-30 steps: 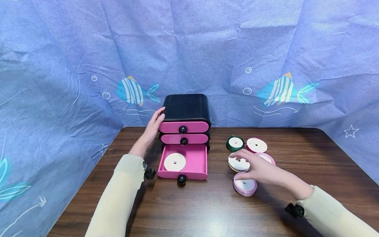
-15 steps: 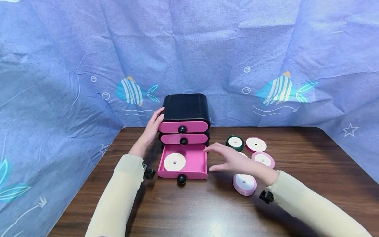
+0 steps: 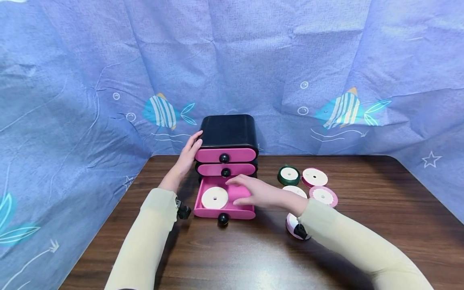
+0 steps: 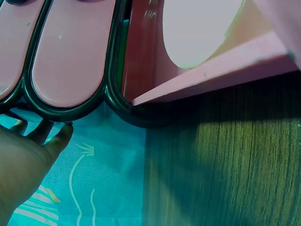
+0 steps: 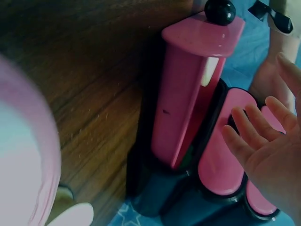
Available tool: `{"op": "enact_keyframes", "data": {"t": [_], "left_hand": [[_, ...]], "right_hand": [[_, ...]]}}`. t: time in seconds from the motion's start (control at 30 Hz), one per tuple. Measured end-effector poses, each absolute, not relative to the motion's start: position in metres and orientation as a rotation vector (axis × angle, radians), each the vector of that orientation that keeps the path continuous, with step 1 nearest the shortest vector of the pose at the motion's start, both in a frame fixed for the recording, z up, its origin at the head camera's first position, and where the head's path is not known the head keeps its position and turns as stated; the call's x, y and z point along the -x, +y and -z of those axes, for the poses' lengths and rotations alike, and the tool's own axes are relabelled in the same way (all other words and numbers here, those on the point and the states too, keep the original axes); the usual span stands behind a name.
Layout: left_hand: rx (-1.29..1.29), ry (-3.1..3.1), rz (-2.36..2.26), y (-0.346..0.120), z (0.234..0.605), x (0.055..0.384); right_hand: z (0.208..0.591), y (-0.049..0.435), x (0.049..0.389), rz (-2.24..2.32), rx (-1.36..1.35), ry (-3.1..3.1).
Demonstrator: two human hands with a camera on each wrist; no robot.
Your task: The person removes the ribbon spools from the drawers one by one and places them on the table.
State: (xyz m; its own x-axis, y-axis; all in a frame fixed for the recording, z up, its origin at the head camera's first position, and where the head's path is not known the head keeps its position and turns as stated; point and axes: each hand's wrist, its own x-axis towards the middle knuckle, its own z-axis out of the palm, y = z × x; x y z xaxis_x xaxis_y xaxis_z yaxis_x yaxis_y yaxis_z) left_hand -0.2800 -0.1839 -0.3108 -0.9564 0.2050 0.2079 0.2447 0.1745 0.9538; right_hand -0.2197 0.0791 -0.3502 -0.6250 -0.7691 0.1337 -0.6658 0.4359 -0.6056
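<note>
My left hand [image 3: 185, 158] rests against the left side of a small black drawer cabinet [image 3: 228, 131], fingers straight; the left wrist view shows its fingertips at the black frame. The bottom pink drawer [image 3: 224, 214] is pulled out, and a white ribbon spool [image 3: 214, 198] lies flat in its left part. Above the drawer's right part hovers my right hand [image 3: 257, 192], thumb and fingers spread apart with nothing between them. In the right wrist view the same right hand [image 5: 270, 150] shows beside the cabinet fronts, its palm bare.
Right of the cabinet lie several ribbon spools: a green one [image 3: 288, 175], a dark pink-edged one [image 3: 314, 177], a light pink one [image 3: 323, 196], a white one [image 3: 295, 190] and a lilac one [image 3: 292, 225] partly behind my right wrist. A blue fish-print cloth [image 3: 275, 80] hangs behind the table.
My right hand has moved left from above the spools to over the pulled-out drawer, carrying nothing. The left hand stays at the cabinet's side.
</note>
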Motion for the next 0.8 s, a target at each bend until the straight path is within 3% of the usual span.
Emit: {"op": "enact_keyframes", "data": {"t": [0.8], "left_hand": [[0.449, -2.334, 1.956, -0.182, 0.311, 0.279]], "right_hand": [[0.369, 0.021, 0.24, 0.764, 1.2, 2.516]]}}
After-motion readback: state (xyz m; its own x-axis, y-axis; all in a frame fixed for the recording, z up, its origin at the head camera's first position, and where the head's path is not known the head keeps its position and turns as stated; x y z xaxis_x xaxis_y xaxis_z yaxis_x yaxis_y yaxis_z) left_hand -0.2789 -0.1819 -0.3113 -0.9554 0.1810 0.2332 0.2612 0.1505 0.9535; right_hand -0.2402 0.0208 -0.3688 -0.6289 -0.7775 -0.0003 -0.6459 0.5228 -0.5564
